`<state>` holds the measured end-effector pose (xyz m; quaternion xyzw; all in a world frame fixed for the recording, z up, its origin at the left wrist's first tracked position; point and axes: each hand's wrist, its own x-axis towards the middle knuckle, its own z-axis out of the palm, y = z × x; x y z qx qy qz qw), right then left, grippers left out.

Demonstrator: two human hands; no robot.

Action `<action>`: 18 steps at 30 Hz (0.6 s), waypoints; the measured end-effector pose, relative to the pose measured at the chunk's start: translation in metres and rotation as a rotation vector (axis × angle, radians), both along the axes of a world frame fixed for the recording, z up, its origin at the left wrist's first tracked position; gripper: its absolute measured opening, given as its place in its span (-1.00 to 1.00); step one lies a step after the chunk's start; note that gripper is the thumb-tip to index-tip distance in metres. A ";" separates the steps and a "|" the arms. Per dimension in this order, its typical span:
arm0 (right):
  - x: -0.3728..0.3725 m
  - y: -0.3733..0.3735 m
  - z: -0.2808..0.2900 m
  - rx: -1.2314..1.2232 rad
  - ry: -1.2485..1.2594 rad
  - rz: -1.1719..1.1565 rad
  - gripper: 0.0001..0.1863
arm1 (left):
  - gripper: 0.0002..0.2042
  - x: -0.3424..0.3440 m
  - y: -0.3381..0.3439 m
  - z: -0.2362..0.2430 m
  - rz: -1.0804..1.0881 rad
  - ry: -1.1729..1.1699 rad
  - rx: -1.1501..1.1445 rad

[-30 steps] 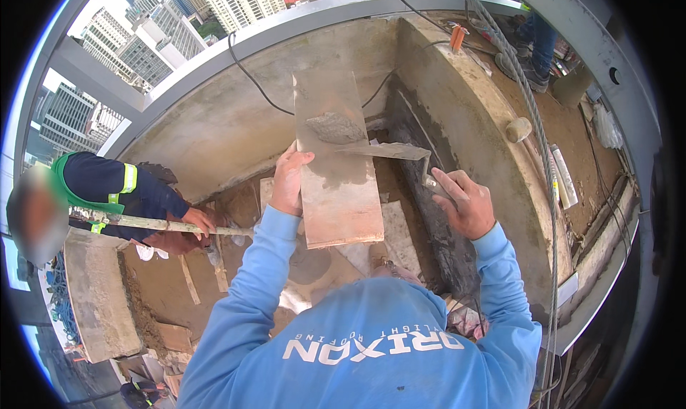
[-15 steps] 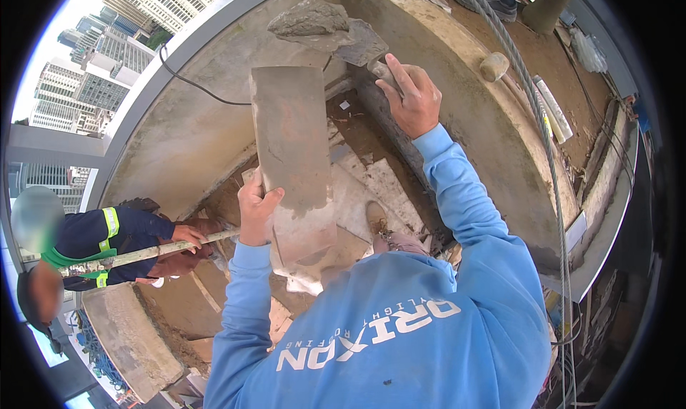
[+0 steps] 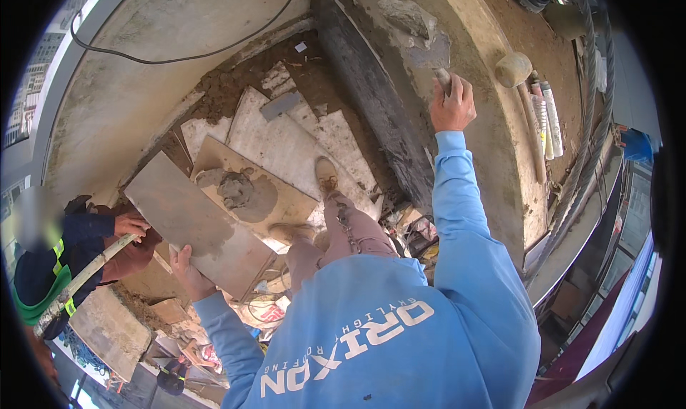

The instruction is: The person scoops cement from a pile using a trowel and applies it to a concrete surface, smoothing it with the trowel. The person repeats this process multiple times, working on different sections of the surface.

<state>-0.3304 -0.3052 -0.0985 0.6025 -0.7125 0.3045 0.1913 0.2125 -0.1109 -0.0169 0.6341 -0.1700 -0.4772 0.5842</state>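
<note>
1 grey board (image 3: 187,225) is held by its near long edge in the left hand (image 3: 191,275); it lies beyond that hand and to its right, and is smeared with wet mortar over part of its face. The fingers beneath it are hidden. 1 trowel (image 3: 433,55) is gripped by its handle in the closed right hand (image 3: 453,107), the blade pointing away and loaded with 1 mortar lump (image 3: 407,19); whether the wall (image 3: 475,127) behind is touched cannot be told. Beside the grey board, 1 tan board (image 3: 284,196) is seen lower down, with 1 mortar mound (image 3: 236,189) on it. 2 boots (image 3: 326,173) are planted near it. On the ledge, 1 mallet (image 3: 513,70) and at least 2 tubes (image 3: 552,120) are laid. At the left, 1 pole (image 3: 89,275) is held by a co-worker's hand (image 3: 133,225).
</note>
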 end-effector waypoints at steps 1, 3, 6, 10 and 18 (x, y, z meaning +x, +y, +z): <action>-0.005 0.008 -0.005 0.013 0.002 -0.014 -0.65 | -0.50 0.000 0.001 -0.002 -0.003 -0.002 0.030; -0.020 0.029 -0.016 0.050 0.013 -0.045 -0.64 | -0.51 0.001 0.003 -0.008 -0.001 -0.015 0.083; -0.051 0.082 -0.036 0.127 0.017 -0.126 -0.62 | -0.52 -0.004 -0.020 -0.012 -0.005 -0.051 0.117; -0.071 0.171 -0.051 0.337 -0.002 -0.259 -0.63 | -0.52 -0.008 -0.062 -0.007 -0.064 -0.045 0.105; -0.060 0.267 -0.142 0.681 -0.283 -0.526 -0.56 | -0.47 -0.033 -0.123 -0.001 -0.199 0.024 0.087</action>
